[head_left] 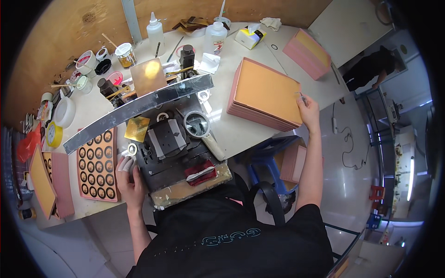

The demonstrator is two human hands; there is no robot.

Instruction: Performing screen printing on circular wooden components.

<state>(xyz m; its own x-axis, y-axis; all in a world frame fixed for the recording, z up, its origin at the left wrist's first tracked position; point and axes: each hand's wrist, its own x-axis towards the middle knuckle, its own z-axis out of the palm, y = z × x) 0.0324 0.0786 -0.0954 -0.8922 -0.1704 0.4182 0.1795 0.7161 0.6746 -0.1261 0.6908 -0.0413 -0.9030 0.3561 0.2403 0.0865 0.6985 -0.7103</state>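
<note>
Nearest, on the body side of the black block (168, 139), lies a red cloth (200, 173). Left of the block, the left hand (130, 178) has covered fingertips bent just beside a pale ring (132, 149); I cannot tell whether they grip it. Farther left of the block sits a tray of dark discs (98, 166). A round magnifying glass (197, 124) lies just right of the block. Well to its right, the right hand (309, 111), far apart from the left, seems to pinch a small thin thing (302, 97) at the corner of the tray stack (266, 90). Beyond the block runs a metal bar (139, 111), then bottles (155, 30). A light pinch by the edges, kept clear of the tray rim, should serve best, with the left wrist held off the discs.
</note>
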